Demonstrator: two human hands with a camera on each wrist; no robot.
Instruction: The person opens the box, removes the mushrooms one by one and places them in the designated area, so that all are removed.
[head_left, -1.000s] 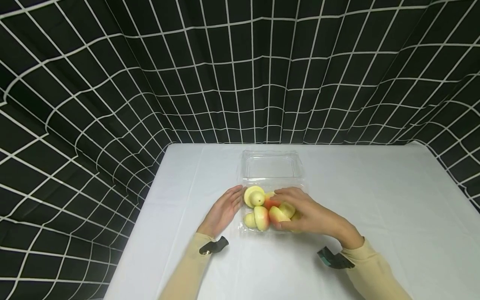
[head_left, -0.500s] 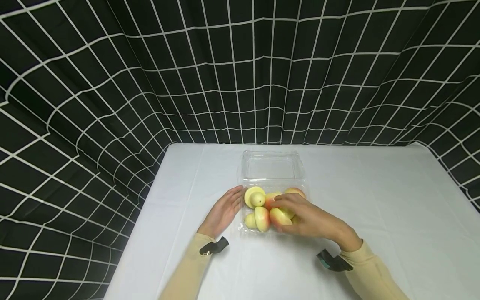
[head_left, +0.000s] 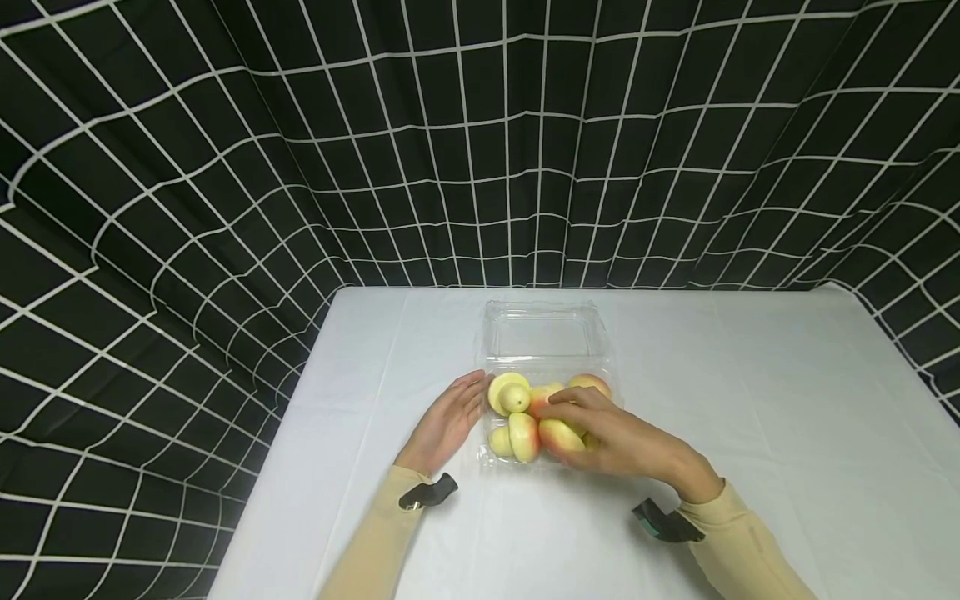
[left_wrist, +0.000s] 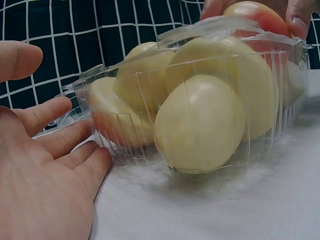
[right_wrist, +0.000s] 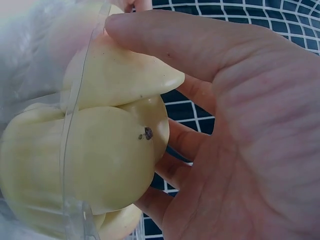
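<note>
A clear plastic clamshell box [head_left: 546, 362] stands with its lid [head_left: 543, 332] folded back. Several pale yellow mushrooms with red-blushed caps fill it; one [head_left: 510, 395] lies stem up at the back left. My left hand [head_left: 448, 425] is beside the box's left side, its straight fingers [left_wrist: 75, 135] touching the clear wall. Over the right part of the box, my right hand [head_left: 611, 429] grips a front mushroom [head_left: 558, 435] between thumb and fingers. In the right wrist view its thumb [right_wrist: 150, 32] presses on a mushroom [right_wrist: 122, 75]; the fingers reach behind.
A white cloth [head_left: 750, 400] covers the table under the box. Behind and at both sides hangs a black curtain [head_left: 525, 150] with a white grid. Another mushroom [head_left: 589, 384] shows at the back right of the box.
The right hand has drawn slightly toward me, and the back right mushroom has come into sight. Over the last half second it has barely shifted. The left hand has stayed still.
</note>
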